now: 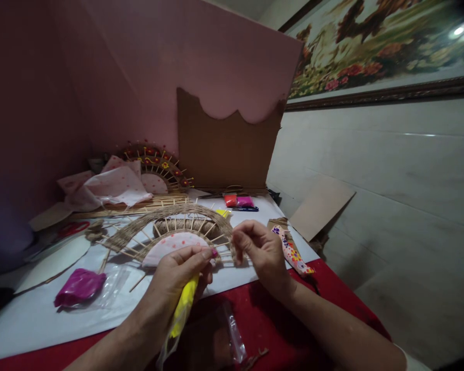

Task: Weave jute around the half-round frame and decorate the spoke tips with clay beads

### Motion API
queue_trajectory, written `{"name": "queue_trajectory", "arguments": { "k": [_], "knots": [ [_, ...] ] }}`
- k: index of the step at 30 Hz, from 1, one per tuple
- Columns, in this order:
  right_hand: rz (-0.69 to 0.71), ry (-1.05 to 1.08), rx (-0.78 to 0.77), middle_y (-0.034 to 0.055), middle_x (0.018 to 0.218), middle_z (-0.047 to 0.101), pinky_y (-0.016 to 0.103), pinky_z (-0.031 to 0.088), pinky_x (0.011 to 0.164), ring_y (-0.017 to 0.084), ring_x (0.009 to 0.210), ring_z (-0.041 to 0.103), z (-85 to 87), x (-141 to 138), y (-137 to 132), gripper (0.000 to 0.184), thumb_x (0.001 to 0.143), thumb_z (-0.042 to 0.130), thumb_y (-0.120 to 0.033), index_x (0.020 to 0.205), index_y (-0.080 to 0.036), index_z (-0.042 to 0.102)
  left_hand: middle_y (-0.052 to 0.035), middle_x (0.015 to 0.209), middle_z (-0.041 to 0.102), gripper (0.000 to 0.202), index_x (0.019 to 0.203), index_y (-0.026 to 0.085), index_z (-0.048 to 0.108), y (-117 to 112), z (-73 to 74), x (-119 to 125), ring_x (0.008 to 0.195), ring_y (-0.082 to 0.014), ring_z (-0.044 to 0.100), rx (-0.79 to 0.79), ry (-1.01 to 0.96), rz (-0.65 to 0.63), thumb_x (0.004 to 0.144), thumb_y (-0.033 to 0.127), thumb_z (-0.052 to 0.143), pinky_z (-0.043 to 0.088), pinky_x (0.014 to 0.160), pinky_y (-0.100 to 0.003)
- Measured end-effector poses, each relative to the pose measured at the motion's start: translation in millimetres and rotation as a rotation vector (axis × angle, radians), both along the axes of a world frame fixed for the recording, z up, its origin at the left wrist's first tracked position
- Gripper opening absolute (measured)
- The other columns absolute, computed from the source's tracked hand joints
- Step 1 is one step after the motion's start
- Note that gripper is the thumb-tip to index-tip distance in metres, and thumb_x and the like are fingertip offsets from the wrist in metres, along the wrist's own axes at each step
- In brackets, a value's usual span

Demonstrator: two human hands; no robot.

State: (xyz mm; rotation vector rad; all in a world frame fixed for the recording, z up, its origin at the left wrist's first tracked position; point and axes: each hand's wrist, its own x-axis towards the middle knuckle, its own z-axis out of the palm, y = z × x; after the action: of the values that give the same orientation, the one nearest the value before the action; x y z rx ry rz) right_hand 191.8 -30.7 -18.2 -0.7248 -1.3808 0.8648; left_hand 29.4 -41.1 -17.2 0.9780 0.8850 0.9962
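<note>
The left hand pinches a small pink piece between thumb and forefinger, and holds a yellow packet below the palm. At its right, the right hand has fingers half curled; I cannot tell if they grip something. The woven half-round frame lies just on the far side.

Slants the left forearm up from the bottom left toward the centre. Holds the left hand just below the middle of the frame, closed, with the thumb laid forward by the index finger and other fingers curled beneath. Angles the right forearm in from the lower right. Bends the right hand inward, right of centre and slightly higher, with fingers curled loosely.
</note>
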Motion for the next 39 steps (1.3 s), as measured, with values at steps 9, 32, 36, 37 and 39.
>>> {"name": "queue_trajectory", "arguments": {
  "k": [9, 32, 36, 37, 39],
  "knots": [
    [-0.196, 0.254, 0.031, 0.0007, 0.069, 0.060, 0.019, 0.045, 0.040, 0.009, 0.053, 0.053, 20.1, 21, 15, 0.013, 0.079, 0.063, -0.029, 0.080, -0.017, 0.062, 0.0017, 0.042, 0.054, 0.035, 0.058, 0.014, 0.058, 2, -2.2, -1, 0.028, -0.0045, 0.039, 0.007, 0.008, 0.007, 0.065, 0.046, 0.070, 0.021, 0.032, -0.017],
    [0.036, -0.063, -0.004, -0.0017, 0.068, 0.058, 0.020, 0.045, 0.041, 0.007, 0.046, 0.052, 7.7, 7, 7, 0.011, 0.072, 0.069, -0.025, 0.082, -0.020, 0.070, -0.0024, 0.060, 0.066, 0.029, 0.086, 0.017, 0.072, -8, 4.9, 1, 0.043, -0.0043, 0.049, -0.016, -0.120, 0.020, 0.058, 0.024, 0.079, 0.031, 0.041, -0.015],
    [0.054, -0.061, -0.005, -0.0018, 0.065, 0.056, 0.020, 0.042, 0.040, 0.007, 0.045, 0.049, 5.9, 5, 2, 0.005, 0.071, 0.071, -0.024, 0.075, -0.021, 0.070, -0.0037, 0.063, 0.067, 0.030, 0.089, 0.017, 0.072, -7, 0.1, 1, 0.045, -0.0066, 0.049, 0.074, -0.035, 0.008, 0.060, 0.025, 0.077, 0.032, 0.043, -0.017],
    [0.041, -0.075, 0.035, -0.0010, 0.068, 0.056, 0.021, 0.042, 0.040, 0.007, 0.048, 0.049, 5.8, 4, 1, 0.004, 0.070, 0.072, -0.024, 0.073, -0.021, 0.071, -0.0036, 0.064, 0.067, 0.031, 0.089, 0.018, 0.073, -7, -0.9, 1, 0.046, -0.0067, 0.049, 0.091, -0.017, 0.005, 0.059, 0.025, 0.077, 0.033, 0.043, -0.017],
    [0.017, -0.124, 0.108, 0.0002, 0.072, 0.055, 0.021, 0.042, 0.044, 0.009, 0.056, 0.050, 5.9, 2, -1, 0.005, 0.068, 0.075, -0.024, 0.072, -0.024, 0.073, -0.0033, 0.064, 0.067, 0.029, 0.086, 0.018, 0.074, -7, -2.6, 2, 0.047, -0.0074, 0.048, 0.135, 0.010, 0.010, 0.058, 0.024, 0.077, 0.034, 0.044, -0.018]
  ]
}}
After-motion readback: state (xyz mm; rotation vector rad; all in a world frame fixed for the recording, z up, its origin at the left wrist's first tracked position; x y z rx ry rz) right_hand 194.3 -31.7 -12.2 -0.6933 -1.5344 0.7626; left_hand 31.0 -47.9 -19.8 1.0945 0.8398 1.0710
